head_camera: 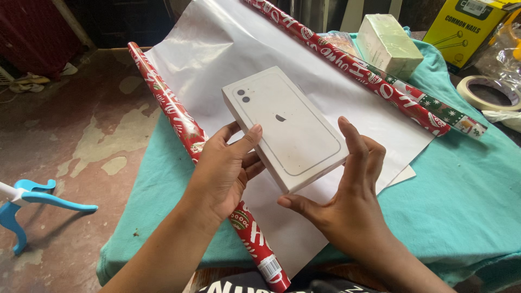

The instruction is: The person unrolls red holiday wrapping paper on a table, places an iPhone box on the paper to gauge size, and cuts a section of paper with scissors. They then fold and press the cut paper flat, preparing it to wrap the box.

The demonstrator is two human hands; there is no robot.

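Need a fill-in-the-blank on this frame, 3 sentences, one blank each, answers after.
1. Both hands, left hand and right hand, hold a ____ phone box.
2. The box is above a sheet of wrapping paper lying with its ____ side up.
3. The cloth covering the table is ____.

Answers: white; white; teal
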